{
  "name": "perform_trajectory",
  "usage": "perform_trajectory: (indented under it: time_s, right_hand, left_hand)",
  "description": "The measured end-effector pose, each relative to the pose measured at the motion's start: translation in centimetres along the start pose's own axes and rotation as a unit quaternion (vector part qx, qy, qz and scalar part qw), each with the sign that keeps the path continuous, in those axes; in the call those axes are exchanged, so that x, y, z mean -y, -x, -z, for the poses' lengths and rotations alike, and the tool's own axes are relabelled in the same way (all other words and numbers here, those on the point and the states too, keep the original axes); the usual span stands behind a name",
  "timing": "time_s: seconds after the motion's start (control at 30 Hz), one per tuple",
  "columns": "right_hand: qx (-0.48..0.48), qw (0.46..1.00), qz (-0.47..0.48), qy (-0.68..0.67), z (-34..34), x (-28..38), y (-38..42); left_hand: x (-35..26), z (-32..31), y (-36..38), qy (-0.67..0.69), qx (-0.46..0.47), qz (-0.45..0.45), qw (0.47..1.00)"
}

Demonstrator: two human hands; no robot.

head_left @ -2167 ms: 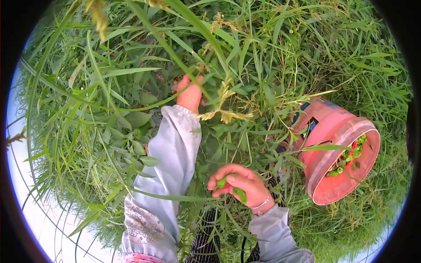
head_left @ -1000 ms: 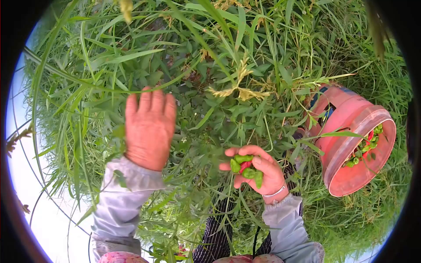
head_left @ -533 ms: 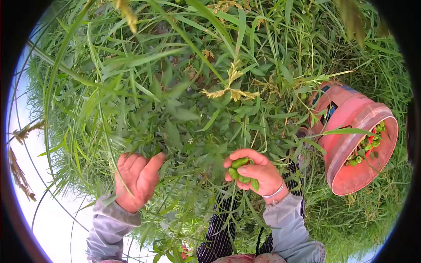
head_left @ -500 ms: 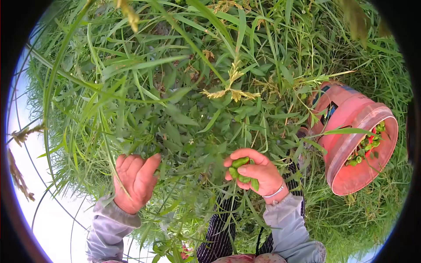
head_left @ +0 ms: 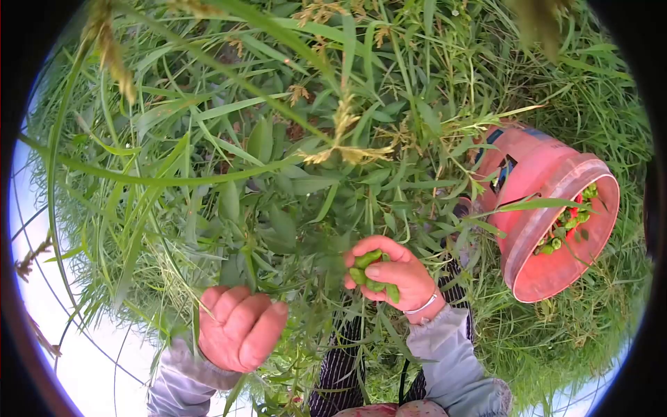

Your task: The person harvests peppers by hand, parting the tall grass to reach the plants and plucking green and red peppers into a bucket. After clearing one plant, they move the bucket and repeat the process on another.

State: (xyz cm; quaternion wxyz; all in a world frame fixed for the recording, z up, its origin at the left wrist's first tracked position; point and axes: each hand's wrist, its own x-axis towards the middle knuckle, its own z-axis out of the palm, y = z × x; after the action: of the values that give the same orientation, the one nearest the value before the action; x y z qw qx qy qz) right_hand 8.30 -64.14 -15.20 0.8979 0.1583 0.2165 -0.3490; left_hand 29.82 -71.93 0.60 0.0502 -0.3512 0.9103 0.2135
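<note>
Several small green peppers (head_left: pixel 371 260) are cupped in my right hand (head_left: pixel 411 283), the thumb pressed over them. A thin band circles that wrist. My left hand (head_left: pixel 242 328) is closed among the leafy plants (head_left: pixel 267 229), its back toward me and its fingers curled under. Whatever those fingers may grip is hidden. To the right of my right hand, a pink bucket (head_left: pixel 549 187) leans on its side in the grass with its mouth facing me. Green and red peppers (head_left: pixel 571 221) lie inside it.
Tall grass blades and a yellowish seed head (head_left: pixel 345 151) cross close in front of the view. Dense weeds surround both hands. My legs in striped dark trousers (head_left: pixel 338 361) show below.
My left hand has moved down and to the right, turning its back more toward me. The right hand keeps its peppers. The whole view has shifted slightly, moving the bucket a little left.
</note>
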Motion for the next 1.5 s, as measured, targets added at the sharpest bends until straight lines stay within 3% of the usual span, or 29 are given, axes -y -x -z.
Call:
perform_trajectory:
  time_s: [0.13, 0.3, 0.5, 0.57, 0.63, 0.7, 0.73, 0.83, 1.0, 1.03, 1.13, 1.17, 1.23, 1.27, 1.3, 1.33, 1.37, 1.4, 1.5]
  right_hand:
    - [0.003, 1.000, 0.005, -0.010, 0.0, -0.3, 0.3]
    - [0.031, 0.997, 0.009, -0.072, -1.2, -1.2, 1.8]
    - [0.051, 0.998, -0.031, 0.023, -4.9, 0.9, 6.4]
    - [0.037, 0.995, -0.038, 0.082, -7.2, 3.1, 8.0]
    - [0.022, 0.991, -0.001, 0.131, -8.8, 4.3, 9.6]
    - [-0.009, 0.986, 0.006, 0.166, -9.8, 5.7, 11.5]
    - [-0.003, 0.984, 0.017, 0.177, -9.8, 6.1, 12.1]
    - [-0.002, 0.982, 0.070, 0.174, -10.7, 7.6, 14.3]
    - [-0.001, 0.978, 0.202, 0.055, -9.6, 10.2, 16.8]
    - [-0.007, 0.971, 0.229, 0.061, -9.4, 10.9, 17.5]
    - [-0.071, 0.948, 0.285, 0.125, -7.8, 13.3, 20.4]
    - [-0.134, 0.935, 0.289, 0.155, -6.3, 14.3, 21.3]
    - [-0.259, 0.898, 0.289, 0.208, -4.0, 15.8, 22.8]
    - [-0.315, 0.890, 0.241, 0.226, -3.7, 16.6, 23.2]
    - [-0.345, 0.790, 0.243, 0.445, -1.8, 17.1, 23.8]
    - [-0.353, 0.645, 0.232, 0.637, 1.4, 17.4, 24.2]
    - [-0.339, 0.463, 0.210, 0.792, 3.3, 17.4, 24.2]
    - [-0.342, 0.401, 0.234, 0.817, 2.8, 17.4, 23.8]
    - [-0.302, 0.737, 0.159, 0.583, 0.5, 14.4, 22.6]
  left_hand:
    - [-1.9, -0.4, -0.5, 0.038, 0.014, -0.030, 0.999]
    - [-1.7, 0.7, 0.0, 0.023, 0.001, -0.006, 1.000]
    - [-6.1, 3.1, -1.9, 0.109, -0.018, -0.053, 0.992]
    - [-5.4, 0.4, -2.4, 0.136, -0.042, 0.016, 0.990]
    - [-5.7, 0.6, -3.3, 0.210, -0.039, 0.108, 0.971]
    - [-7.4, 1.9, -4.6, 0.319, -0.024, 0.229, 0.919]
    - [-8.1, 2.1, -5.1, 0.296, -0.024, 0.195, 0.935]
    - [-11.3, 2.7, -6.8, 0.308, 0.044, 0.234, 0.921]
    - [-14.4, 2.4, -7.6, 0.422, -0.026, 0.247, 0.872]
    - [-14.8, 2.3, -7.4, 0.419, 0.001, 0.249, 0.873]
    - [-15.2, 1.4, -6.9, 0.405, 0.058, 0.251, 0.877]
    - [-15.4, 1.0, -7.0, 0.395, 0.061, 0.252, 0.881]
    - [-15.8, 0.3, -6.8, 0.374, 0.071, 0.261, 0.887]
    - [-16.0, -0.1, -6.7, 0.359, 0.059, 0.255, 0.896]
    - [-16.2, -0.5, -6.8, 0.356, 0.056, 0.251, 0.899]
    - [-16.3, -0.9, -6.8, 0.350, 0.054, 0.246, 0.902]
    - [-16.4, -1.1, -6.7, 0.344, 0.053, 0.242, 0.906]
    - [-16.5, -1.2, -6.8, 0.360, 0.053, 0.244, 0.899]
    - [-16.9, -1.5, -7.4, 0.368, 0.057, 0.259, 0.891]
